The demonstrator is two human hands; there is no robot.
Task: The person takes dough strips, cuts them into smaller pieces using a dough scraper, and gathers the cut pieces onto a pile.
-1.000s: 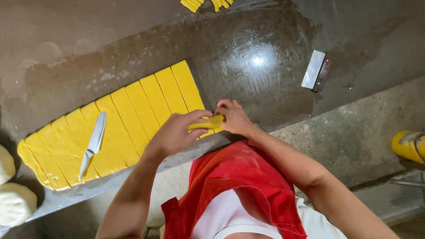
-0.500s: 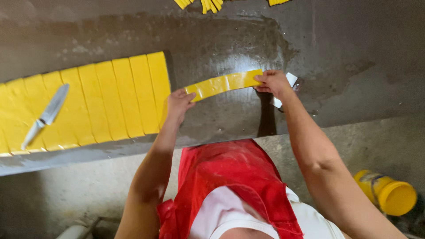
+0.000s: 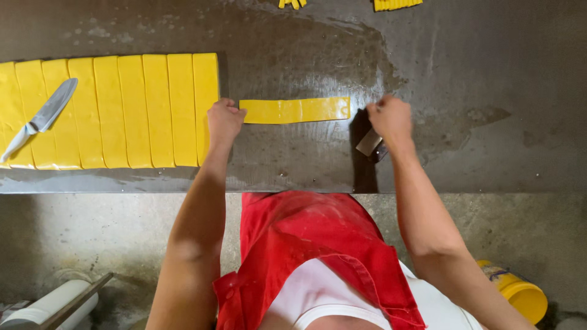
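Observation:
A single yellow dough strip (image 3: 293,110) lies flat and crosswise on the dark wet table (image 3: 477,67). My left hand (image 3: 224,120) is curled into a fist and touches the strip's left end, beside the rightmost strip of a cut yellow sheet (image 3: 147,110). My right hand (image 3: 390,118) sits just past the strip's right end, closed on a metal scraper (image 3: 370,144) whose blade sticks out below the fingers.
A knife (image 3: 41,117) rests on the left part of the yellow sheet. Small cut yellow pieces (image 3: 397,4) lie at the table's far edge. Below the table's front edge are a yellow bucket (image 3: 520,294) at right and a white roller (image 3: 54,302) at left.
The strip, held up between both hands before, now lies flat on the table. My right hand has let go of its end and closed on the scraper.

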